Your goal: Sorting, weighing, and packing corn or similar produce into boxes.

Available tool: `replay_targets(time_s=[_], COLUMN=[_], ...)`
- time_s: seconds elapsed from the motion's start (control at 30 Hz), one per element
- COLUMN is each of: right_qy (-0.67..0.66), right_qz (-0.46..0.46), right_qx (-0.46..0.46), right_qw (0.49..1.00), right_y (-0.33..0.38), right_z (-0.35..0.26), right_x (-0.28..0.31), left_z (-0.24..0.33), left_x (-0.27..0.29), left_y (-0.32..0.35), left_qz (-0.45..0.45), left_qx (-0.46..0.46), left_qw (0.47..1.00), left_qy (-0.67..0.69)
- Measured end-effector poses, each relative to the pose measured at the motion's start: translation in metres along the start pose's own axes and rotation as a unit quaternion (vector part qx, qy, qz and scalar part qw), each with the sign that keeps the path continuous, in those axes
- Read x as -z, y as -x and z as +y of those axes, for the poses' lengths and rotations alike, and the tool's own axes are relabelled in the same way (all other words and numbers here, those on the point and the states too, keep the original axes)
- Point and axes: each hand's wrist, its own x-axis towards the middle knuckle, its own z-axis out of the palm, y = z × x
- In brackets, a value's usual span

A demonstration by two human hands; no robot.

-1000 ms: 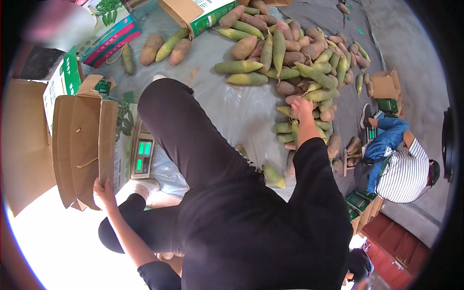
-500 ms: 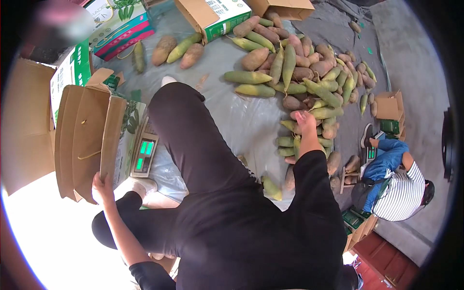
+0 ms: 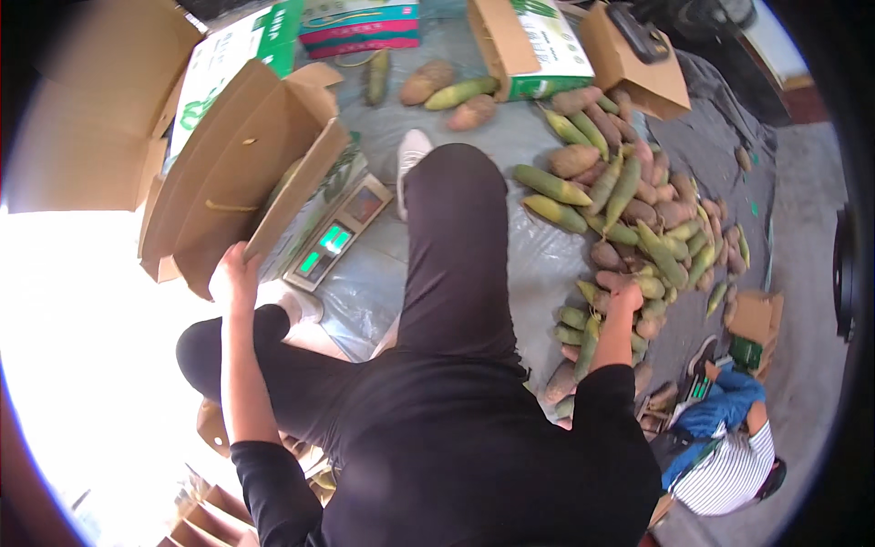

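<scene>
White characters (image 3: 273, 20) mark the upper-left box (image 3: 223, 71). Your left hand (image 3: 235, 276) grips a brown carton (image 3: 219, 173); your right hand (image 3: 626, 296), grip unclear, touches the radish pile (image 3: 670, 239), centre-right.

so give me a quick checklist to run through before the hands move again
1. Left hand on the edge of the open carton: ok.
2. Right hand at the root vegetable pile: ok.
3. Right hand's grip firm on one root: cannot tell, fingers partly hidden.
4. Scale display lit: ok.
5. Carton resting fully on the scale: cannot tell, its base is hidden.
</scene>
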Motion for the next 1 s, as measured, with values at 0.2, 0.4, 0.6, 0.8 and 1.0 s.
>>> replay_targets(time_s=[0.2,0.4,0.6,0.8,1.0], right_qy=[-0.503,-0.448,-0.403,-0.379,-0.415], right_qz=[-0.21,-0.246,-0.464,-0.603,-0.82], right_qx=[-0.454,-0.42,-0.294,-0.048,-0.012], right_qw=[0.705,0.75,0.732,0.701,0.394], right_y=[0.128,0.143,0.174,0.246,0.304], right_z=[-0.211,-0.318,-0.39,-0.563,-0.682], right_x=[0.005,0.051,0.049,0.091,0.116], left_z=[-0.006,-0.028,-0.007,-0.009,-0.016], left_x=[0.061,0.038,0.05,0.056,0.053], left_y=[0.027,0.018,0.019,0.025,0.023], left_qz=[0.04,0.039,0.01,0.022,0.043], left_qx=[0.023,-0.004,0.024,0.025,-0.006], left_qw=[0.997,0.999,0.998,0.997,0.998], left_qy=[-0.062,-0.017,-0.06,-0.063,-0.053])
